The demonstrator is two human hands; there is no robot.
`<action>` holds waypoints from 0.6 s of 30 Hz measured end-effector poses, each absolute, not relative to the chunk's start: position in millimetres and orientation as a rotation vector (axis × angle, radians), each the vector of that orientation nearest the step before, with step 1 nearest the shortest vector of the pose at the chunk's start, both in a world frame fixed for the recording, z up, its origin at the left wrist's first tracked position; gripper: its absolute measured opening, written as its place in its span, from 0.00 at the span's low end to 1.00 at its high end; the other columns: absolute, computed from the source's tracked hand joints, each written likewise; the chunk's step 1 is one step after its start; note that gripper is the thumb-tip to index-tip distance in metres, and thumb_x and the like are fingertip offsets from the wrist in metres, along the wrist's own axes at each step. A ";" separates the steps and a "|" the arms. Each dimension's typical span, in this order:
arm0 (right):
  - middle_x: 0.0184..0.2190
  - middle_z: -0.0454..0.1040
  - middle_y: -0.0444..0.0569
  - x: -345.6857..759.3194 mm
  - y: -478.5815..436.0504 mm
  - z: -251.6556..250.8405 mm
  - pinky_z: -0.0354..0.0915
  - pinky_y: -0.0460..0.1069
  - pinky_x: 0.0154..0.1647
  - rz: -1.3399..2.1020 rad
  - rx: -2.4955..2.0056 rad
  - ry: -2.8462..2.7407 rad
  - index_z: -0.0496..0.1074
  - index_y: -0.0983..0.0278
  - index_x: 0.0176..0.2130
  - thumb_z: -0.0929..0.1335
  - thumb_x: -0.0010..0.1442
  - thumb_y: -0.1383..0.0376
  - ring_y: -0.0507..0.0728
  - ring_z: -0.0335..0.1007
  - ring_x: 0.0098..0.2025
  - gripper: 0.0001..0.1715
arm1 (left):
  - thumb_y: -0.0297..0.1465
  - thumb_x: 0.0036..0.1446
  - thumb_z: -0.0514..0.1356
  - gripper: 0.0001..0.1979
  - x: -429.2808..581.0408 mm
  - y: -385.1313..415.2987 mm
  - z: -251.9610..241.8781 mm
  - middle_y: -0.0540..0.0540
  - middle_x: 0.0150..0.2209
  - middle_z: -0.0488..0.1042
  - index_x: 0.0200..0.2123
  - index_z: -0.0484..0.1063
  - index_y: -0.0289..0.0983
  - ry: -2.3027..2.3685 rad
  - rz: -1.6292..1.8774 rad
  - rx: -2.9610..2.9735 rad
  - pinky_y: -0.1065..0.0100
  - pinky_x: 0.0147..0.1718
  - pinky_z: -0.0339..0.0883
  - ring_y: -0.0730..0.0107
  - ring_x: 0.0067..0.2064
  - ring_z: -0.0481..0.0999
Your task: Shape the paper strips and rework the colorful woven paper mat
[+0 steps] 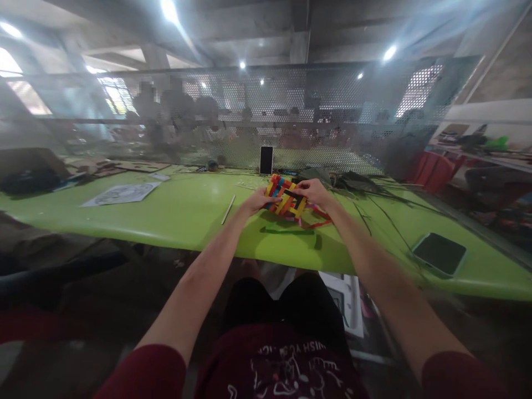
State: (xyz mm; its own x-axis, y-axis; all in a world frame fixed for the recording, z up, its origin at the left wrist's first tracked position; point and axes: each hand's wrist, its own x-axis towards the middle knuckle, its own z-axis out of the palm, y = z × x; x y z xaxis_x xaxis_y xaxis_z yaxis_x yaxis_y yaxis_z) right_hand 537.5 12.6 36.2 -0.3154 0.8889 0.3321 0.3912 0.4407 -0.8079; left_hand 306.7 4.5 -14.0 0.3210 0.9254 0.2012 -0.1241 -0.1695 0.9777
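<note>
Flat phone (439, 254): lies near right on the tabletop (183, 216), well apart from both hands.
Green strip (288, 230): lies left to right, just nearer than the weave.
Woven piece (286, 206): sits between the hands, right of the left one and left of the right one; seems to slope from far left to near right; contact with tabletop hard to tell.
Left hand (260, 200): pinches the left edge, thumb over the face.
Dark strip (291, 194): crosses the upper face, long axis roughly left to right, nearer the right hand.
Right hand (313, 191): appears to pinch that strip's right part; underside fingers hidden.
Upright phone (266, 160): stands beyond, far centre.
</note>
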 end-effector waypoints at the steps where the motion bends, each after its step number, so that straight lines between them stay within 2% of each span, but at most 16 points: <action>1: 0.35 0.80 0.51 538.8 13.3 36.5 0.70 0.51 0.38 0.726 -1.109 -1.919 0.79 0.66 0.35 0.76 0.52 0.54 0.58 0.73 0.35 0.18 | 0.33 0.37 0.78 0.21 305.9 4.7 -14.2 0.41 0.34 0.83 0.36 0.80 0.32 0.797 1.124 1.427 0.60 0.38 0.79 0.63 0.32 0.82; 5: 0.36 0.81 0.52 538.6 13.7 38.0 0.68 0.51 0.39 0.612 -1.099 -1.985 0.81 0.65 0.38 0.75 0.54 0.53 0.57 0.71 0.35 0.18 | 0.36 0.38 0.78 0.22 303.6 4.6 -13.7 0.40 0.35 0.82 0.36 0.81 0.32 0.793 1.047 1.526 0.62 0.35 0.78 0.63 0.32 0.81; 9: 0.30 0.79 0.50 539.3 13.2 39.5 0.65 0.49 0.36 0.493 -1.137 -2.116 0.80 0.67 0.34 0.72 0.56 0.54 0.55 0.68 0.32 0.18 | 0.37 0.38 0.78 0.20 303.9 2.6 -10.8 0.41 0.34 0.82 0.35 0.82 0.33 0.816 1.006 1.629 0.65 0.33 0.77 0.65 0.32 0.80; 13: 0.30 0.78 0.51 542.9 14.1 39.4 0.63 0.49 0.36 0.454 -1.109 -2.132 0.78 0.67 0.33 0.71 0.59 0.56 0.56 0.68 0.32 0.15 | 0.37 0.39 0.78 0.20 304.1 1.7 -8.2 0.42 0.33 0.82 0.34 0.82 0.33 0.832 1.019 1.615 0.64 0.34 0.77 0.66 0.30 0.79; 18: 0.34 0.79 0.52 547.9 17.6 38.3 0.66 0.50 0.42 0.462 -1.052 -1.995 0.77 0.65 0.34 0.72 0.57 0.61 0.57 0.71 0.37 0.09 | 0.35 0.38 0.79 0.18 303.2 3.4 -9.4 0.42 0.30 0.81 0.31 0.81 0.33 0.904 1.041 1.568 0.67 0.29 0.75 0.68 0.27 0.78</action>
